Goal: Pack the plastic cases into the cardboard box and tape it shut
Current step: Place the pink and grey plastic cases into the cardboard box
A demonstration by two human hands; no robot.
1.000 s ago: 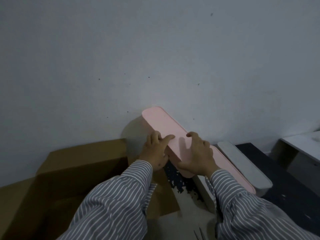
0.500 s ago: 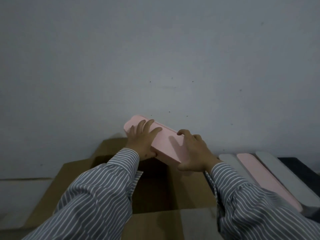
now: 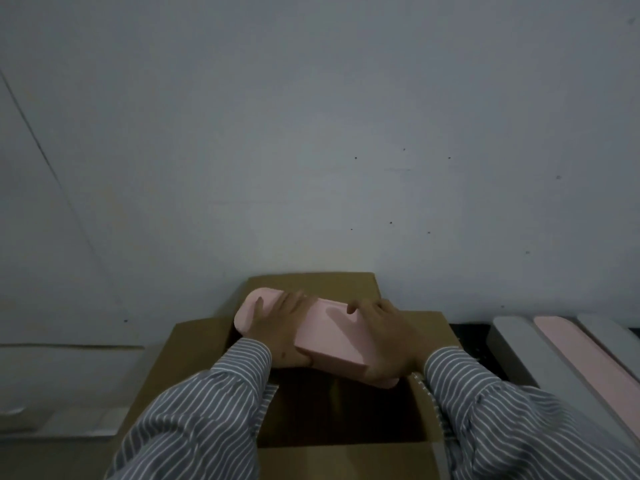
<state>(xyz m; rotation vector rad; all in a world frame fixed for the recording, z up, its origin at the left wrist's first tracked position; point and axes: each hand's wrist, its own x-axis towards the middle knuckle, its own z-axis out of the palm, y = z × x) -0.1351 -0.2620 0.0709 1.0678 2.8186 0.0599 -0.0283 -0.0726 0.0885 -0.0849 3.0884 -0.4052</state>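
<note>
Fingers (image 3: 291,299) of your left hand (image 3: 280,327) lie spread over the top of the pink plastic case (image 3: 329,337), with the thumb tucked under its near side, so that hand grips it. Your right hand (image 3: 384,341) wraps the case's near right end, fingers curled across the lid and palm under the corner: both hands are clamped on the same case.

You hold the case above the open mouth of the cardboard box (image 3: 346,455). Its long axis runs from far left to near right, the rounded far end pointing toward the left rear corner of the box, the squared near end lower and toward you, so the case is tilted. It sits skewed to the box walls, not parallel with them.

Your box flaps stand open: one upright behind against the wall (image 3: 311,133), one folded out to the left, one to the right. The interior below the case is dark; you cannot tell what lies inside.

To your right, on the dark surface (image 3: 471,330), three more cases lie side by side and touching: a grey case (image 3: 533,368), a second pink case (image 3: 581,358), and another grey one (image 3: 613,334), all with long axes running away from you. Your striped sleeves (image 3: 194,420) fill the foreground. The room is dim, the wall plain grey with small dark specks.
</note>
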